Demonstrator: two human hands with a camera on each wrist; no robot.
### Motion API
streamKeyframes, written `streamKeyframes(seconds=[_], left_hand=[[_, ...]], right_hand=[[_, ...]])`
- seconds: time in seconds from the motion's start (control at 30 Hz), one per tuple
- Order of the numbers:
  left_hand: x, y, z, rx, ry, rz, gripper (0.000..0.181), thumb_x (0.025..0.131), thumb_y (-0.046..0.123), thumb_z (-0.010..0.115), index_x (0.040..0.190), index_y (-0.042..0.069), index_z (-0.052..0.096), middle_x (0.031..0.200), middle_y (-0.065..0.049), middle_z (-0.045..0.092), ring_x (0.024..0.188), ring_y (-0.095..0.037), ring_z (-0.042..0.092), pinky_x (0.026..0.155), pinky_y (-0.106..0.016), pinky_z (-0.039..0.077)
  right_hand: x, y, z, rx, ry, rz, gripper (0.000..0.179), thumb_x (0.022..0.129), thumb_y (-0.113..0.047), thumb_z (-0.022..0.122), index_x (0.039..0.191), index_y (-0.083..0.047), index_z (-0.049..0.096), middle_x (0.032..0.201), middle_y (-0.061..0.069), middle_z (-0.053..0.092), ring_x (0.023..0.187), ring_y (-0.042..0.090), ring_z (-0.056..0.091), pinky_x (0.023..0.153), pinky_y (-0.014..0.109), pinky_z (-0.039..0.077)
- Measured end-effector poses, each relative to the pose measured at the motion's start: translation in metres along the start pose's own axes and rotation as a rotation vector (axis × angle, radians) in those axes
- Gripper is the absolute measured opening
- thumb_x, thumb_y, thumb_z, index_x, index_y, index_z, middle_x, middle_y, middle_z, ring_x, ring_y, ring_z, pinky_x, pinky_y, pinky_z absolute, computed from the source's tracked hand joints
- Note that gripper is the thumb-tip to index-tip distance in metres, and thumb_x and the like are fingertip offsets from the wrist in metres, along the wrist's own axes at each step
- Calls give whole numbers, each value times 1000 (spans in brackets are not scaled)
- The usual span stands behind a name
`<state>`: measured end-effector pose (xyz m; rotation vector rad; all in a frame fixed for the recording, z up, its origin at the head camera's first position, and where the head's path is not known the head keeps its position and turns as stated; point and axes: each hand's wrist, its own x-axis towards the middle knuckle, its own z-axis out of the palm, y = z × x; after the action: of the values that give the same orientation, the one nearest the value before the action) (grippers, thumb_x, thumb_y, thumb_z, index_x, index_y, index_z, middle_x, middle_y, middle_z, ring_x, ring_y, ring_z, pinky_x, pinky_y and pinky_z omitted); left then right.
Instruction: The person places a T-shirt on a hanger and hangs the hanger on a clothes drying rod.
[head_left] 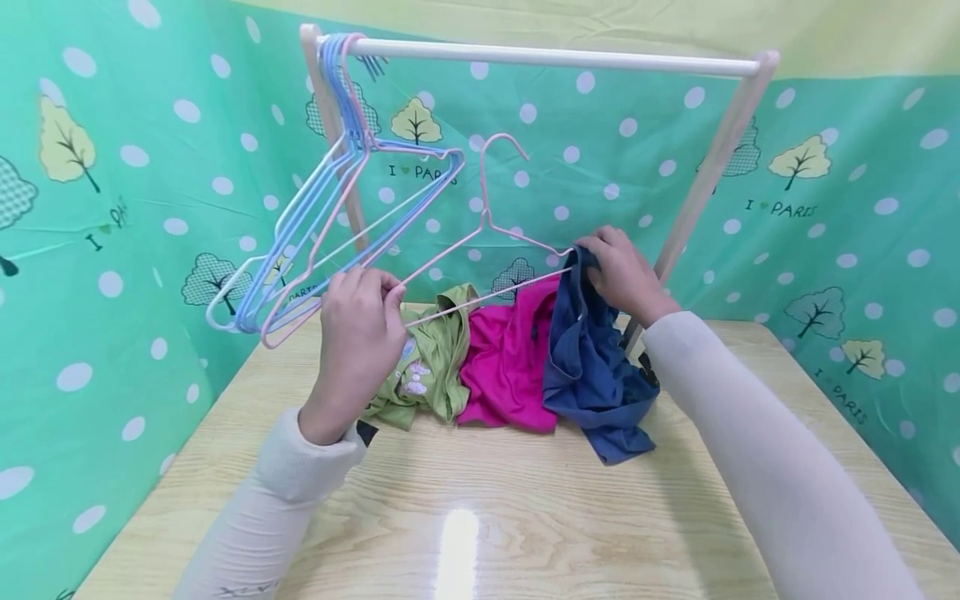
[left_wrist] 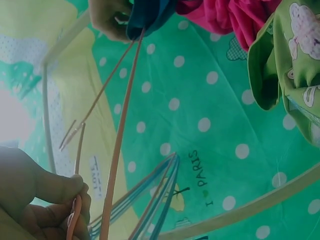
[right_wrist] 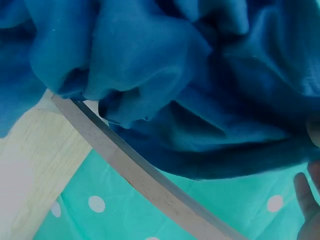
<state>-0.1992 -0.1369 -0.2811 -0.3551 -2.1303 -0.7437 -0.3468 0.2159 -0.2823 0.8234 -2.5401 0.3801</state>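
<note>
You're at a table [head_left: 375, 517] inside a cloth-walled booth, and look how it wraps you: green cloth [head_left: 150, 275] on your left, straight ahead, round to your right, white dots [head_left: 627, 127] all over it! Here come the printed trees [head_left: 67, 150], here's the PARIS lettering [head_left: 772, 208], and up top a yellow band [head_left: 750, 33] runs across. Below you, pale wood grain, with a bright strip of glare [head_left: 457, 550]. Up front stands a rack [head_left: 540, 57] with hangers [head_left: 347, 92], clothes [head_left: 510, 358] bunched low beneath: a little wardrobe corner, right on the tabletop! Home or studio beyond that cloth? From here, you can't tell.
</note>
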Motion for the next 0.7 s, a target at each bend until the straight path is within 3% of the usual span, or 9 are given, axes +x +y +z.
streamKeyframes(seconds=[0.1, 0.2, 0.3, 0.5, 0.7], left_hand=[[0, -1, -1, -2, -16, -11, 8, 95, 0, 68, 93, -7, 67, 86, -18, 63, 83, -38, 52, 83, -49, 41], [2, -3, -2, 4, -36, -12, 8, 95, 0, 68, 94, -7, 67, 86, -19, 64, 84, -38, 52, 83, -49, 41], [4, -6, -5, 10, -45, 13, 7, 95, -1, 68, 93, -8, 68, 87, -19, 65, 84, -38, 53, 83, -49, 42], [7, -10, -9, -2, -55, 83, 6, 94, -2, 69, 90, -6, 68, 88, -19, 67, 85, -38, 55, 83, -48, 44], [7, -9, -6, -14, -35, 116, 5, 92, -4, 69, 89, -6, 67, 87, -19, 66, 84, -39, 55, 83, -48, 44]], right_hand=[[-1, 1, 3, -5, 61, -36, 29, 99, 5, 57, 127, 6, 64, 115, 22, 60, 107, 39, 56, 94, 50, 50], [0, 1, 2, 14, 62, -35, 28, 99, 8, 51, 122, 8, 66, 113, 23, 63, 107, 40, 58, 95, 51, 50], [2, -1, -3, 101, 16, 37, 30, 102, 7, 47, 127, 7, 63, 119, 25, 64, 113, 42, 60, 99, 53, 49], [7, -2, -14, 393, -19, 254, 24, 106, 1, 47, 125, 1, 61, 123, 21, 65, 117, 37, 61, 99, 52, 49], [8, -5, -21, 451, -111, 294, 29, 110, -11, 46, 129, -6, 68, 129, 14, 66, 101, 28, 61, 84, 43, 46]])
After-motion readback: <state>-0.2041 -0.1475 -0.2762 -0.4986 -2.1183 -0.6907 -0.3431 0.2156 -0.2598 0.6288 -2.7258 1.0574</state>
